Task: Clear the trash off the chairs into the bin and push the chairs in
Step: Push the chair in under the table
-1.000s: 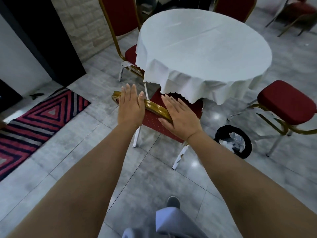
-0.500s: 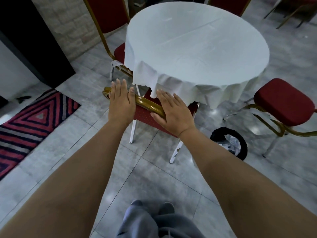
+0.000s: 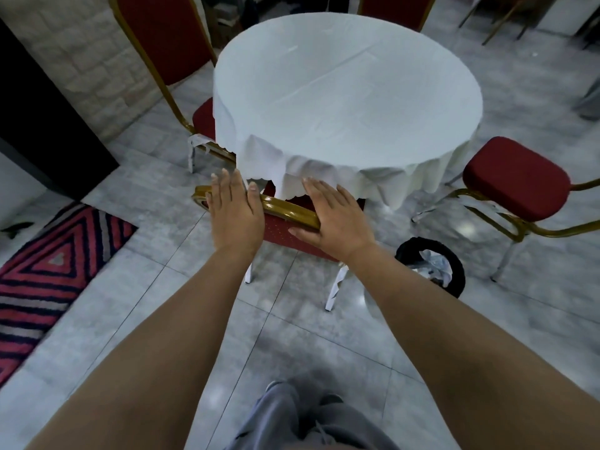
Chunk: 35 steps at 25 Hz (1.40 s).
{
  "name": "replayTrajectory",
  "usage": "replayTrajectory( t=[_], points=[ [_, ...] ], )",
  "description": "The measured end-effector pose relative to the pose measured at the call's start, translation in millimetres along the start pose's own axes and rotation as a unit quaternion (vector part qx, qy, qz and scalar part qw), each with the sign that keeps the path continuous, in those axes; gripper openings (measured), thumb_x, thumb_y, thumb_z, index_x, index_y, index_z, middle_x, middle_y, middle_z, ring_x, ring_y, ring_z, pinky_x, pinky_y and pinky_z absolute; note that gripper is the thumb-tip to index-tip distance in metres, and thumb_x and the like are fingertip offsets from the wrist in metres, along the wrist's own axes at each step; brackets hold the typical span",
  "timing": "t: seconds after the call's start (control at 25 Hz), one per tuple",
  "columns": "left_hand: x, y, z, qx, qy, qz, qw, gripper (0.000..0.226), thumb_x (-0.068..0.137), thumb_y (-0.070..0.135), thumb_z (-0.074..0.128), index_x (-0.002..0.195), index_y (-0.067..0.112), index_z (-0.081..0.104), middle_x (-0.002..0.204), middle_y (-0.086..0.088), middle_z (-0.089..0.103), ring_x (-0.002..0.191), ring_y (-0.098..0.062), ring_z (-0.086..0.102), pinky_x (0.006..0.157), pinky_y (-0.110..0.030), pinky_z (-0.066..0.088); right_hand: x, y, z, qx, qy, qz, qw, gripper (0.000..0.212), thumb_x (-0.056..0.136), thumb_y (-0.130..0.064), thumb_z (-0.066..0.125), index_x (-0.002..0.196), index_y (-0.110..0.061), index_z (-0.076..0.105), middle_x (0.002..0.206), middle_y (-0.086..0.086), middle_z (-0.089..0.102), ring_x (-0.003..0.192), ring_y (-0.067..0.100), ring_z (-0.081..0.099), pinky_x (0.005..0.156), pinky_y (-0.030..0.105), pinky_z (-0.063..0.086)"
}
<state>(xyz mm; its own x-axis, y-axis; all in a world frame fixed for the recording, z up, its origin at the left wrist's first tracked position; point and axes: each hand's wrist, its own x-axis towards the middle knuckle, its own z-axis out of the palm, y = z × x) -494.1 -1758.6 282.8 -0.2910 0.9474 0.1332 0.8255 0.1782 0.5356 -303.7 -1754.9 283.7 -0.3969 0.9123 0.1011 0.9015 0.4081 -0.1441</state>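
A red chair with a gold frame [image 3: 285,212] stands at the near edge of the round table [image 3: 350,92], its seat hidden under the white cloth. My left hand [image 3: 235,212] lies flat on the left end of the chair's back rail, fingers straight. My right hand [image 3: 334,216] presses flat against the right end of the same rail. A black bin [image 3: 430,266] with crumpled white trash inside sits on the floor to the right of this chair. Another red chair [image 3: 516,178] stands pulled out at the right.
A third red chair [image 3: 168,43] stands at the table's left, seat partly under the cloth. A fourth chair back [image 3: 396,8] shows behind the table. A striped red rug [image 3: 48,271] lies at the left. A dark panel and stone wall stand beyond it.
The near chair has slid further under the table with both hands on its back rail. I have stepped closer to the table.
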Motion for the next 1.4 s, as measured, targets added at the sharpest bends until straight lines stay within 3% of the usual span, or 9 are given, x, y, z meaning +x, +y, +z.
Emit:
replayTrajectory(
  t=[0.2,0.36,0.56,0.84,1.12,1.4],
  points=[
    [-3,4,-8,0.045,-0.020,0.032,0.998,0.058,0.104,0.037,0.017,0.152,0.004,0.022,0.161,-0.015,0.015,0.150,-0.027,0.003,0.122,-0.042,0.003,-12,-7,-5,0.040,-0.005,0.044,0.998,0.089,0.088,-0.075,0.026,0.157,-0.022,0.010,0.164,-0.001,0.016,0.150,0.016,0.017,0.123,0.038,0.010],
    [-16,26,-8,0.104,-0.035,0.125,0.986,0.057,0.104,0.036,0.019,0.153,0.007,0.022,0.162,-0.012,0.013,0.151,-0.026,0.000,0.122,-0.042,-0.002,-43,5,-6,0.107,-0.002,0.097,0.990,0.070,0.098,-0.064,0.023,0.157,-0.028,0.011,0.164,-0.004,0.015,0.150,0.015,0.016,0.122,0.038,0.009],
    [-41,80,15,0.226,-0.094,0.255,0.935,0.060,0.102,0.043,0.013,0.152,0.012,0.025,0.162,-0.007,0.015,0.151,-0.021,-0.001,0.120,-0.045,-0.009,-97,55,-2,0.130,0.016,0.212,0.968,0.063,0.102,-0.055,0.022,0.158,-0.025,0.013,0.164,-0.002,0.017,0.150,0.017,0.018,0.122,0.044,0.017],
    [-99,190,105,0.222,-0.235,0.303,0.897,0.059,0.103,0.043,0.017,0.155,0.014,0.016,0.163,-0.007,0.012,0.150,-0.027,0.002,0.121,-0.047,-0.002,-202,173,-23,0.101,0.016,0.324,0.941,0.061,0.104,-0.043,0.031,0.157,-0.017,0.016,0.164,0.002,0.018,0.149,0.022,0.021,0.119,0.039,0.018],
    [-184,345,209,0.183,-0.312,0.357,0.861,0.063,0.103,0.045,0.020,0.155,0.009,0.013,0.163,-0.012,0.007,0.150,-0.028,0.002,0.121,-0.046,0.005,-342,330,-53,0.084,0.017,0.444,0.892,0.058,0.102,-0.044,0.037,0.153,-0.017,0.027,0.157,0.008,0.035,0.141,0.030,0.037,0.113,0.047,0.033],
    [-238,473,278,0.132,-0.345,0.387,0.845,0.061,0.103,0.043,0.024,0.154,0.010,0.016,0.162,-0.013,0.013,0.150,-0.027,0.006,0.121,-0.044,0.005,-412,437,-83,0.064,0.043,0.511,0.856,0.057,0.103,-0.044,0.034,0.153,-0.018,0.027,0.161,0.006,0.028,0.145,0.027,0.032,0.114,0.046,0.029]
  ],
)
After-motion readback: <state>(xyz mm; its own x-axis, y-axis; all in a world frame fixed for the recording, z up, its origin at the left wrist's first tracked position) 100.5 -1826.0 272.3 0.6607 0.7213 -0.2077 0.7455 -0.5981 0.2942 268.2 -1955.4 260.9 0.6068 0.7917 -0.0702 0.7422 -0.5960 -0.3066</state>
